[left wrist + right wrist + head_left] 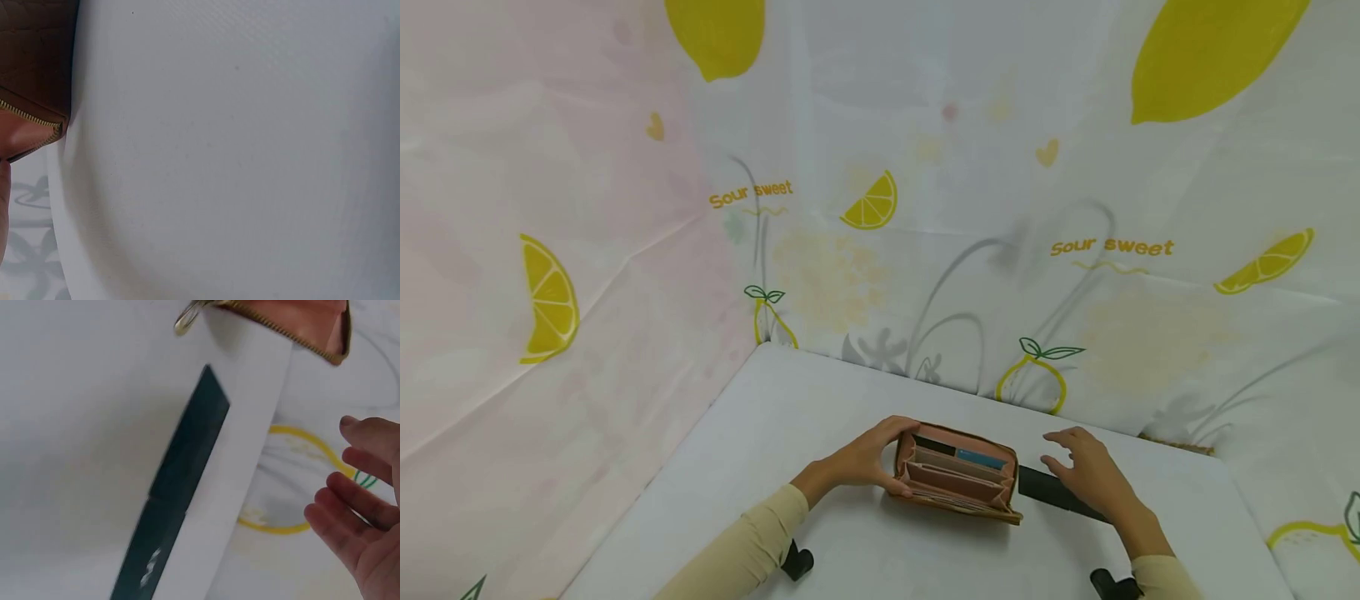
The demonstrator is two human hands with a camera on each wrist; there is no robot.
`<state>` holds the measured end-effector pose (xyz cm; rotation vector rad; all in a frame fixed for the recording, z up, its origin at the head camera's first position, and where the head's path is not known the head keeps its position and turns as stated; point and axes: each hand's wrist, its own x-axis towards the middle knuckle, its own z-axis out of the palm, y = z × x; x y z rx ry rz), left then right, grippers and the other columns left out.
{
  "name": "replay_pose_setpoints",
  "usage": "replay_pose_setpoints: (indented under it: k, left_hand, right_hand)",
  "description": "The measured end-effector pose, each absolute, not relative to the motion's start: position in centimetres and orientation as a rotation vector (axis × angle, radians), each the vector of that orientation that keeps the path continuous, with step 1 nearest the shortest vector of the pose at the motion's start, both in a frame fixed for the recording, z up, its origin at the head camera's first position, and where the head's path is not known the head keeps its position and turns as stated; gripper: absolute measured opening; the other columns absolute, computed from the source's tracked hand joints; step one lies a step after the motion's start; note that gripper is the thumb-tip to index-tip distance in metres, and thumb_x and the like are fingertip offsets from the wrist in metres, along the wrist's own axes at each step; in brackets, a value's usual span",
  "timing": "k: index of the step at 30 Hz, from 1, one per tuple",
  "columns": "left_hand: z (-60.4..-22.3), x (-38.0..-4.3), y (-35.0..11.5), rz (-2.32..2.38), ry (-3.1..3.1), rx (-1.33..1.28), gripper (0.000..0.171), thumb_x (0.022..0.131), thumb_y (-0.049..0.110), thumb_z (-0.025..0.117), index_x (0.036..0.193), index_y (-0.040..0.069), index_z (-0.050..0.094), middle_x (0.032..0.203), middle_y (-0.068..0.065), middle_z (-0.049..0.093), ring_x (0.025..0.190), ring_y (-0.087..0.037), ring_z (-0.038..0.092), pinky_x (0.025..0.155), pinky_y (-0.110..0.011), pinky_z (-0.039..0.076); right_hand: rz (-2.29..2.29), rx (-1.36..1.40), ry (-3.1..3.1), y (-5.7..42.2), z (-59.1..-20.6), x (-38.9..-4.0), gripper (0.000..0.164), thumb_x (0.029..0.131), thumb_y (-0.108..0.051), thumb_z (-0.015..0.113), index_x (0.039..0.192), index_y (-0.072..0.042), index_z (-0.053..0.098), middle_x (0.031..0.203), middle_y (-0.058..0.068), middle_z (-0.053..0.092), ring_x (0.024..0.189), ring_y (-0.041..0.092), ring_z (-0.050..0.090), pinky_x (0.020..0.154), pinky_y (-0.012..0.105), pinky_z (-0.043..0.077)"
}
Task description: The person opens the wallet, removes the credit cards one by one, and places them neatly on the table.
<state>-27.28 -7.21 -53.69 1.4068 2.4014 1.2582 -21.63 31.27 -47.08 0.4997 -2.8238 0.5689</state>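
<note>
My left hand grips the left end of a zip wallet, holding it open side up above the white table. The wallet is brown outside with a pinkish lining and several compartments; a black card and a blue card show in the back one. In the left wrist view, a corner of the wallet with its gold zip shows. My right hand is apart from the wallet, fingers loosely bent with nothing between them. Near it a dark flat strip in two end-to-end sections lies on the table.
The white table meets a lemon-printed cloth wall at the back and left. Black pieces show by both wrists. A brown rough edge shows at the table's back right. A metal zip pull hangs from the wallet.
</note>
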Motion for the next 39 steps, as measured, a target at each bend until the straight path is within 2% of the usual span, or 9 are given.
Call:
replay_pose_setpoints:
  k: [10,18,30,39]
  left_hand:
    - [-53.6,-27.0,-7.2,1.280,2.403,1.378,0.102,0.072,0.030,0.089,0.150,0.006,0.029,0.149,-0.007,0.032,0.136,-0.021,0.033,0.110,-0.038,0.034]
    - [-53.9,-27.1,-7.2,1.300,2.390,1.417,0.102,0.072,0.032,0.088,0.150,0.007,0.028,0.147,-0.009,0.034,0.134,-0.022,0.035,0.109,-0.040,0.035]
    - [-53.7,-27.2,-7.2,1.321,2.346,1.365,0.102,0.072,0.030,0.088,0.150,0.008,0.028,0.148,-0.007,0.033,0.136,-0.019,0.032,0.111,-0.036,0.031]
    - [-53.3,-27.3,-7.1,1.345,2.326,1.404,0.101,0.072,0.027,0.088,0.150,0.005,0.027,0.147,-0.014,0.033,0.135,-0.025,0.034,0.111,-0.042,0.032]
  right_hand:
    - [0.760,0.795,-2.723,23.4,-45.5,-23.0,0.029,0.084,-0.001,0.075,0.111,0.000,0.069,0.105,0.011,0.065,0.092,0.028,0.065,0.072,0.034,0.057]
    - [0.700,0.943,-2.713,19.5,-46.9,-24.0,0.016,0.084,0.002,0.073,0.099,-0.004,0.074,0.089,0.003,0.068,0.079,0.016,0.066,0.067,0.025,0.054]
    - [0.593,0.950,-2.819,18.4,-47.8,-24.7,0.016,0.084,0.000,0.073,0.101,-0.003,0.074,0.091,0.005,0.069,0.084,0.020,0.065,0.073,0.036,0.054]
    - [0.532,1.033,-2.877,17.6,-47.1,-25.4,0.008,0.085,0.002,0.071,0.091,-0.003,0.073,0.084,0.004,0.067,0.078,0.019,0.063,0.068,0.036,0.052]
